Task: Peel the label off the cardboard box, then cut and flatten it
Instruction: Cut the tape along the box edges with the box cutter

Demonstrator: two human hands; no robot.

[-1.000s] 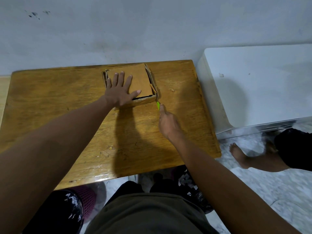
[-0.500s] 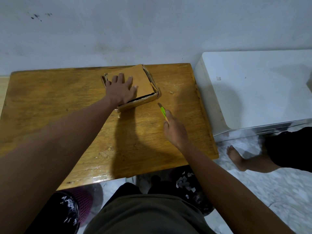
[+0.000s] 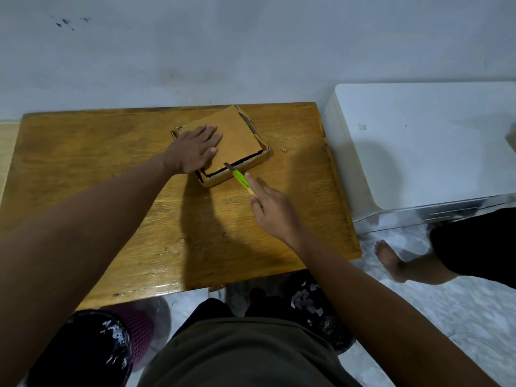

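**Cutter blade at the near edge of a shallow cardboard box**

We look down from head height at a varnished wooden table (image 3: 111, 174), honey-coloured, its grain showing and its near edge glossy. A shallow, square cardboard box (image 3: 240, 141) lies flat on the far middle of the table, turned slightly so one corner points at the wall. Its top is a plain matte brown panel; a dark gap runs along the near side and near-left corner between that panel and the low side walls, whose edges look frayed.

Our left hand (image 3: 195, 149) lies palm down on the left part of the top panel, fingers straight and close together, pressing it flat. Our right hand (image 3: 272, 210) grips a slim cutter (image 3: 240, 178) with a bright green ridged handle, the forefinger stretched along it and the other fingers curled beneath. Its short dark blade touches the box at the dark gap on the near side.

A small crumb (image 3: 284, 149) of cardboard rests on the table just right of the box. A smooth white cabinet (image 3: 418, 141) with rounded corners stands against the table's right side. Below the table's near edge sit two dark bins, the right-hand bin (image 3: 315, 305) holding pale paper scraps. Another person's bare foot (image 3: 389, 261) rests on the pale mottled floor at the right. A grey-white scuffed wall (image 3: 251, 46) is behind.
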